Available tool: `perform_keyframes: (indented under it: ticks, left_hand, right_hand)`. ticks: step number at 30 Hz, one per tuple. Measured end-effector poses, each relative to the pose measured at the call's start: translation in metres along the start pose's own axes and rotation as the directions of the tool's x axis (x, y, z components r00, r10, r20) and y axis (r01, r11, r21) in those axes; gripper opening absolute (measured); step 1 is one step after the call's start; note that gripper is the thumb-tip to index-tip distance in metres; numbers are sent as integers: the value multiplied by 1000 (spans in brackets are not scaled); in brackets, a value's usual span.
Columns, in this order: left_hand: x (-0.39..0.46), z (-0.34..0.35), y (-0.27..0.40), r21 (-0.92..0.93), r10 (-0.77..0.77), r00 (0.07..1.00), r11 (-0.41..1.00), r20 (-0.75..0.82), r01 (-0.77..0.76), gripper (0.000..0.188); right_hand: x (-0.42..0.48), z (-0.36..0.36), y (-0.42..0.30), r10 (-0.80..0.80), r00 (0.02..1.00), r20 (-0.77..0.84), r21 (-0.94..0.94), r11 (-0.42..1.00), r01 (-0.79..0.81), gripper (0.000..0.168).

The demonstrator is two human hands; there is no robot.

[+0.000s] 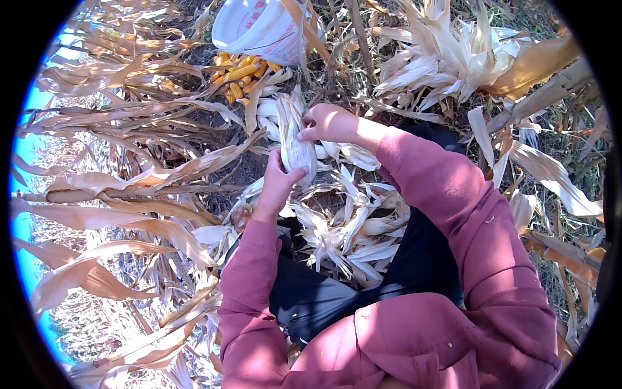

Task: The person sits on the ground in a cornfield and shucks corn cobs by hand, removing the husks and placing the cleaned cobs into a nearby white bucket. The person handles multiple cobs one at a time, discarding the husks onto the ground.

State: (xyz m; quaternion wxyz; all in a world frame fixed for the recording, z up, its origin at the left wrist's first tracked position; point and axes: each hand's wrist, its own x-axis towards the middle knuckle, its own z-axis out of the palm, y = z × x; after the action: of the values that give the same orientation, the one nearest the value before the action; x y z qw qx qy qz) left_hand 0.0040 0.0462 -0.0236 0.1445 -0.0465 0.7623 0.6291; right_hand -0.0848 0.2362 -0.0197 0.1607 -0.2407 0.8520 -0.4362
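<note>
An ear of corn in its dry, pale husk (296,141) is held in front of me, its narrow tip pointing away. My left hand (281,180) grips the near, thick end, with the thumb across the husk. At the ear's right side, the thumb and fingers of my right hand (330,124) pinch the husk; exactly what lies between those fingertips is hard to make out. More unpeeled ears (359,154) lie on the ground just beyond and under my right wrist. Between my legs is a heap of loose, torn husks (340,228).
Bare yellow corn cobs (243,73) are piled at the mouth of a tipped white plastic bucket (277,34) bearing red print. Dry cornstalks (146,192) lean in from the left. A large bunch of husks (452,63) sits at upper right, beside a thick stalk (544,92).
</note>
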Motion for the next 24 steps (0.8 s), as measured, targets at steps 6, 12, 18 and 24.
perform_keyframes:
  ticks: [6,12,18,24]
  left_hand:
    - [9,-6,1,282,107,994,954,-8,-100,56]
    - [24,4,-8,260,107,990,962,-94,-79,57]
    - [31,-11,-19,202,22,990,979,-137,7,59]
    - [27,-22,-4,5,123,950,992,-286,-126,35]
  right_hand:
    - [5,10,-12,17,999,-46,-9,1000,-18,40]
    - [13,12,-16,165,969,-184,-84,980,-183,34]
    - [28,23,-8,170,967,-188,0,985,-174,30]
    - [26,52,-21,-8,994,-109,-103,995,-3,26]
